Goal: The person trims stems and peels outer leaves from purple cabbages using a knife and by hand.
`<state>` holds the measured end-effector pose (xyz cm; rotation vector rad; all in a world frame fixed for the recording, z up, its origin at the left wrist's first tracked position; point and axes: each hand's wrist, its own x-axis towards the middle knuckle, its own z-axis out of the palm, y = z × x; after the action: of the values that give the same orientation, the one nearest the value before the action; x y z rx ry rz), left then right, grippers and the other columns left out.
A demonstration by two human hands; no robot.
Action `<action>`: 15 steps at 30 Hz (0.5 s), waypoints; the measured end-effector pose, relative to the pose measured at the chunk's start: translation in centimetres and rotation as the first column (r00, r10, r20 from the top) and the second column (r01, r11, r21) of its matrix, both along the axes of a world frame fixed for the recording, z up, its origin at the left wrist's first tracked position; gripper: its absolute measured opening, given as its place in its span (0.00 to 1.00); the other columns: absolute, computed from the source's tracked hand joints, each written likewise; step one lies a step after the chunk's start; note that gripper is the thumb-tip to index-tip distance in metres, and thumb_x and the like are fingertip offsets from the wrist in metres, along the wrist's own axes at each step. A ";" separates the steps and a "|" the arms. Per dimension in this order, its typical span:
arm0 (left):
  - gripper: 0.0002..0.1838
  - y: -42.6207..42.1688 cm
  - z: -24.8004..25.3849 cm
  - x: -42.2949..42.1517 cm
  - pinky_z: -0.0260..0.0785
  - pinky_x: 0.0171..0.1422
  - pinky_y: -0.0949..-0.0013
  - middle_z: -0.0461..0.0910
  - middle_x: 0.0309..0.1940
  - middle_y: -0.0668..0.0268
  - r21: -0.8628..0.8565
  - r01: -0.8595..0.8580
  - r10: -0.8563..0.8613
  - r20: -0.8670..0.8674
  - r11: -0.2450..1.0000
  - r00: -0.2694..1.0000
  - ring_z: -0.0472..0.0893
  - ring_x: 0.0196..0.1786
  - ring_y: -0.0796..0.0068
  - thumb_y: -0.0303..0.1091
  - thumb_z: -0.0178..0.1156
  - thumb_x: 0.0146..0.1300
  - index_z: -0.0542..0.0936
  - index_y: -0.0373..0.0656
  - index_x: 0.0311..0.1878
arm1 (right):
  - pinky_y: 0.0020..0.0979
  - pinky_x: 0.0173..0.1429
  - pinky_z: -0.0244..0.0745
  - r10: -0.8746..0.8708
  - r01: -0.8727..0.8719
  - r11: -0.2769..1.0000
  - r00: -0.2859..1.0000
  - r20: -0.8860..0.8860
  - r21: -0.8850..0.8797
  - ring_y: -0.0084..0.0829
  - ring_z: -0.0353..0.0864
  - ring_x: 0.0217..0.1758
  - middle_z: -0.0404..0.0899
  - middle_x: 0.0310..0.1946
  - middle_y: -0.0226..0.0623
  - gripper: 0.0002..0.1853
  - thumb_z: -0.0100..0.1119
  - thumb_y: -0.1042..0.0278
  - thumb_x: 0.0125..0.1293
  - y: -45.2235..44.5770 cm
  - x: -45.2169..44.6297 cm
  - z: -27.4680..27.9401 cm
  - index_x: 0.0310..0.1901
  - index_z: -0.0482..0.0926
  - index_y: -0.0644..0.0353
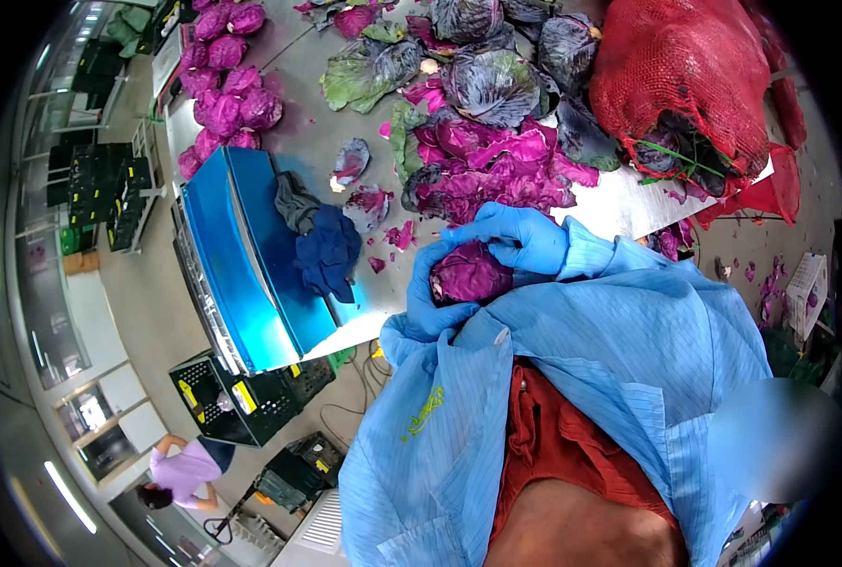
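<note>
The left grip (427, 300) curls round a cabbage (475, 274) and holds it by the near edge of the tabletop (303, 99), close to the coat (581, 317). The right grip (525, 238) bends over its top; I can't tell if it pinches. Torn leaves (501, 165) lie just past them

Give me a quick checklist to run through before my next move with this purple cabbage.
1. Purple cabbage supported: ok, left hand cupped around its side.
2. Right hand gripping firmly: cannot tell; it is bent over the cabbage's upper edge, and its contact is partly hidden.
3. Both hands gloved: ok, blue gloves on each.
4. Loose leaves away from the hands: not ok, a leaf pile lies just beyond them.
5. Underside of the cabbage checked: cannot tell, it's out of sight.
6. Blue cloth apart from the cabbage: ok, it lies off to the left.
</note>
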<state>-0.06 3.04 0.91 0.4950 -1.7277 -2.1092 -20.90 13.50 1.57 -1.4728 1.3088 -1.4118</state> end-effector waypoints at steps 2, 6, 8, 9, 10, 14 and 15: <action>0.49 -0.1 -0.4 0.2 0.58 0.71 0.60 0.68 0.60 0.57 0.039 0.014 -0.014 0.004 0.999 1.000 0.69 0.64 0.62 0.34 0.79 0.37 0.65 0.35 0.64 | 0.32 0.34 0.70 -0.012 0.011 1.000 0.994 -0.108 -0.015 0.34 0.74 0.31 0.71 0.32 0.37 0.15 0.55 0.81 0.54 0.2 0.0 -0.3 0.44 0.79 0.60; 0.48 -0.6 -0.1 -0.1 0.58 0.71 0.60 0.68 0.60 0.56 -0.064 0.057 -0.055 0.028 0.996 0.998 0.69 0.64 0.62 0.33 0.78 0.37 0.65 0.35 0.65 | 0.33 0.33 0.71 -0.065 0.071 0.997 0.985 -0.159 0.033 0.37 0.76 0.31 0.72 0.32 0.39 0.14 0.55 0.82 0.53 0.3 0.1 -0.3 0.42 0.80 0.61; 0.48 -0.6 0.4 -0.3 0.58 0.71 0.60 0.68 0.60 0.56 -0.152 0.066 -0.062 0.031 0.986 0.998 0.69 0.64 0.62 0.32 0.78 0.37 0.65 0.35 0.65 | 0.34 0.33 0.72 -0.082 0.088 0.995 0.987 -0.141 0.039 0.37 0.77 0.30 0.74 0.31 0.39 0.13 0.56 0.82 0.52 0.4 -0.1 -0.6 0.41 0.81 0.61; 0.48 -0.7 0.5 -0.4 0.58 0.71 0.60 0.68 0.60 0.56 -0.196 0.070 -0.065 0.033 0.978 0.997 0.69 0.64 0.62 0.32 0.78 0.37 0.65 0.35 0.65 | 0.34 0.34 0.72 -0.084 0.091 0.995 0.985 -0.151 0.036 0.37 0.77 0.29 0.75 0.31 0.39 0.13 0.55 0.82 0.52 0.3 -0.3 -0.4 0.40 0.81 0.61; 0.48 -0.7 0.5 -0.3 0.58 0.71 0.60 0.69 0.60 0.56 -0.151 0.056 -0.050 0.041 0.987 0.998 0.69 0.64 0.62 0.32 0.78 0.37 0.65 0.35 0.65 | 0.33 0.34 0.73 -0.085 0.091 0.995 0.983 -0.161 0.032 0.37 0.78 0.29 0.76 0.31 0.39 0.13 0.55 0.82 0.51 0.3 -0.4 -0.2 0.39 0.81 0.61; 0.48 -0.6 -0.6 1.3 0.57 0.72 0.60 0.69 0.61 0.56 -0.035 -0.027 0.029 0.069 0.999 0.997 0.69 0.64 0.61 0.32 0.77 0.36 0.65 0.35 0.65 | 0.30 0.45 0.77 0.096 -0.086 0.971 0.995 -0.037 0.225 0.29 0.82 0.42 0.83 0.39 0.40 0.12 0.48 0.83 0.56 1.9 -2.3 2.5 0.40 0.79 0.66; 0.48 -0.8 -0.6 1.3 0.57 0.72 0.60 0.69 0.61 0.56 -0.023 -0.046 0.048 0.070 0.999 0.996 0.69 0.65 0.61 0.33 0.77 0.36 0.65 0.35 0.65 | 0.29 0.48 0.76 0.015 -0.044 0.972 0.992 0.124 0.230 0.28 0.82 0.45 0.83 0.41 0.39 0.12 0.50 0.81 0.58 2.2 -2.4 1.7 0.43 0.79 0.66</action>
<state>1.22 2.21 0.27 0.6048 -1.7572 -2.0616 -23.31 15.74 3.32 -1.2276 1.3212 -1.2607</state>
